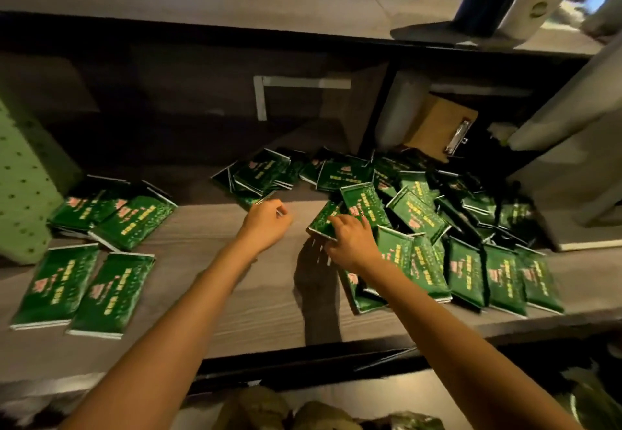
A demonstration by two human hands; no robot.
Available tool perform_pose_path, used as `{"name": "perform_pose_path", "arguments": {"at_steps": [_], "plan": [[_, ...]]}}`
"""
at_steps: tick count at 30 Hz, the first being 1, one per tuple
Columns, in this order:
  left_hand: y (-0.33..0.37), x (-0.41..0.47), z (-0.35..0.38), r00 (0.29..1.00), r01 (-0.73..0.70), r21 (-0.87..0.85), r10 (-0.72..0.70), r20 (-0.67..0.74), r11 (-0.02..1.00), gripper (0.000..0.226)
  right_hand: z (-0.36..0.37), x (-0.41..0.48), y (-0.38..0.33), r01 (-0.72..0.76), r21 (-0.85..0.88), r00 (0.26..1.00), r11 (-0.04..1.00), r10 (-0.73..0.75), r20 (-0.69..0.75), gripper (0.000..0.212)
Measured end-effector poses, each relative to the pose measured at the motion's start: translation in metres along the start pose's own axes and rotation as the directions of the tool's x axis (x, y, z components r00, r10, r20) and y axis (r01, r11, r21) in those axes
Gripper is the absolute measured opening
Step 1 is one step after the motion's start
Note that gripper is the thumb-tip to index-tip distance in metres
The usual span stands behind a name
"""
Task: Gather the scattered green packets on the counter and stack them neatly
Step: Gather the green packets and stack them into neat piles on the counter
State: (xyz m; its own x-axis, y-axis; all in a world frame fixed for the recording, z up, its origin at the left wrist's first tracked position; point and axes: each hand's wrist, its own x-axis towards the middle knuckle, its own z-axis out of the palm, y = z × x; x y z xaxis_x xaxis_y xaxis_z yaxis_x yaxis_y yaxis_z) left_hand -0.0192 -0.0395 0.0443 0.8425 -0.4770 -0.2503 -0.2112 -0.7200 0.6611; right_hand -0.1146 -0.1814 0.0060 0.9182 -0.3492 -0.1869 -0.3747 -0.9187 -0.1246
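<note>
Now, right hand (350, 244): your fingers are curled round one green packet (323, 219), holding it tilted at the near-left edge of the heap (417, 214).
Left hand (266, 222): it hovers just beside the back cluster (262, 170), fingers loosely curled. Whether it pinches a packet edge cannot be told from this view.
Heap: most packets lie jumbled and overlapping on the right half of the counter (235, 295), several propped at a slant.
Left side: flatter groups (84, 288) lie there, well apart from the heap.
Doing it well: take one packet at a time by its long edges, turn it print-up, and square its sealed ends with those below before you let go.
Packet look: flat, glossy dark-green foil with gold and pink print and silvery sealed ends. It is probably slippery, so a tall stack may slide.
</note>
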Motion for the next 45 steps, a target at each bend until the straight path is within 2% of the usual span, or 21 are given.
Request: {"name": "perform_pose_path", "arguments": {"at_steps": [3, 6, 9, 12, 14, 16, 17, 19, 21, 22, 23, 26, 28, 30, 32, 35, 37, 40, 42, 43, 45], "plan": [[-0.016, 0.010, 0.014, 0.999, 0.040, -0.031, -0.040, -0.002, 0.999, 0.019, 0.017, 0.011, -0.002, 0.033, -0.043, 0.999, 0.998, -0.034, -0.017, 0.068], [-0.035, 0.021, 0.023, 0.995, 0.081, -0.101, -0.087, -0.046, 0.992, 0.019, 0.031, 0.021, -0.008, 0.021, -0.061, 0.998, 0.998, -0.025, -0.060, 0.066], [-0.053, 0.029, 0.026, 0.985, 0.082, -0.126, -0.100, -0.142, 0.989, 0.023, 0.038, 0.026, -0.023, 0.101, 0.066, 0.991, 0.993, -0.095, -0.096, 0.059], [-0.077, 0.037, 0.025, 0.971, 0.070, -0.045, -0.079, -0.226, 0.997, 0.026, 0.042, 0.032, -0.042, 0.252, 0.286, 0.967, 0.925, -0.226, -0.119, 0.048], [-0.092, 0.044, 0.023, 0.969, 0.045, 0.007, -0.042, -0.245, 0.999, 0.029, 0.043, 0.037, -0.051, 0.262, 0.515, 0.963, 0.816, -0.251, -0.092, 0.039], [-0.103, 0.049, 0.020, 0.970, -0.013, 0.007, 0.014, -0.241, 1.000, 0.036, 0.042, 0.038, -0.057, 0.212, 0.790, 0.972, 0.576, -0.210, -0.107, 0.031], [-0.107, 0.051, 0.019, 0.972, -0.044, 0.017, 0.046, -0.230, 0.999, 0.042, 0.044, 0.039, -0.058, 0.194, 0.872, 0.976, 0.449, -0.178, -0.126, 0.030], [-0.112, 0.052, 0.021, 0.976, -0.091, 0.058, 0.101, -0.193, 0.994, 0.056, 0.047, 0.038, -0.059, 0.204, 0.942, 0.976, 0.266, -0.124, -0.176, 0.030], [-0.112, 0.049, 0.026, 0.977, -0.153, 0.048, 0.159, -0.142, 0.987, 0.067, 0.049, 0.036, -0.057, 0.238, 0.958, 0.971, 0.161, -0.062, -0.231, 0.029], [-0.111, 0.046, 0.029, 0.973, -0.189, 0.044, 0.193, -0.123, 0.981, 0.071, 0.050, 0.036, -0.057, 0.259, 0.952, 0.965, 0.166, -0.013, -0.260, 0.029], [-0.110, 0.043, 0.032, 0.968, -0.217, 0.048, 0.221, -0.119, 0.975, 0.074, 0.049, 0.036, -0.056, 0.280, 0.936, 0.955, 0.214, 0.035, -0.294, 0.030], [-0.109, 0.036, 0.037, 0.945, -0.253, 0.099, 0.268, -0.187, 0.962, 0.078, 0.049, 0.040, -0.052, 0.243, 0.850, 0.927, 0.467, 0.148, -0.346, 0.032], [-0.111, 0.035, 0.036, 0.926, -0.260, 0.113, 0.281, -0.253, 0.959, 0.079, 0.051, 0.039, -0.050, 0.191, 0.758, 0.914, 0.623, 0.168, -0.368, 0.032], [-0.114, 0.034, 0.032, 0.922, -0.237, 0.038, 0.237, -0.307, 0.971, 0.081, 0.053, 0.036, -0.049, 0.168, 0.692, 0.906, 0.702, 0.167, -0.389, 0.035], [-0.116, 0.035, 0.026, 0.918, -0.224, -0.071, 0.186, -0.351, 0.972, 0.071, 0.053, 0.034, -0.050, 0.159, 0.663, 0.905, 0.731, 0.161, -0.394, 0.039], [-0.118, 0.032, 0.018, 0.906, -0.241, -0.362, 0.075, -0.418, 0.900, 0.030, 0.056, 0.034, -0.050, 0.131, 0.709, 0.936, 0.693, 0.148, -0.318, 0.054], [-0.119, 0.033, 0.015, 0.894, -0.261, -0.556, -0.020, -0.448, 0.789, 0.018, 0.058, 0.034, -0.051, 0.121, 0.740, 0.957, 0.661, 0.120, -0.263, 0.059], [-0.116, 0.034, 0.012, 0.896, -0.302, -0.768, -0.106, -0.430, 0.565, 0.023, 0.054, 0.030, -0.049, 0.152, 0.751, 0.977, 0.643, 0.016, -0.211, 0.044], [-0.110, 0.031, 0.017, 0.928, -0.290, -0.841, -0.080, -0.363, 0.457, 0.029, 0.052, 0.029, -0.047, 0.150, 0.798, 0.986, 0.584, -0.033, -0.162, 0.039], [-0.107, 0.029, 0.022, 0.942, -0.277, -0.847, -0.045, -0.333, 0.454, 0.033, 0.052, 0.029, -0.047, 0.151, 0.830, 0.987, 0.536, -0.043, -0.152, 0.037], [-0.103, 0.024, 0.031, 0.953, -0.276, -0.810, 0.036, -0.302, 0.518, 0.040, 0.052, 0.030, -0.046, 0.180, 0.904, 0.983, 0.388, -0.045, -0.177, 0.026]]}}
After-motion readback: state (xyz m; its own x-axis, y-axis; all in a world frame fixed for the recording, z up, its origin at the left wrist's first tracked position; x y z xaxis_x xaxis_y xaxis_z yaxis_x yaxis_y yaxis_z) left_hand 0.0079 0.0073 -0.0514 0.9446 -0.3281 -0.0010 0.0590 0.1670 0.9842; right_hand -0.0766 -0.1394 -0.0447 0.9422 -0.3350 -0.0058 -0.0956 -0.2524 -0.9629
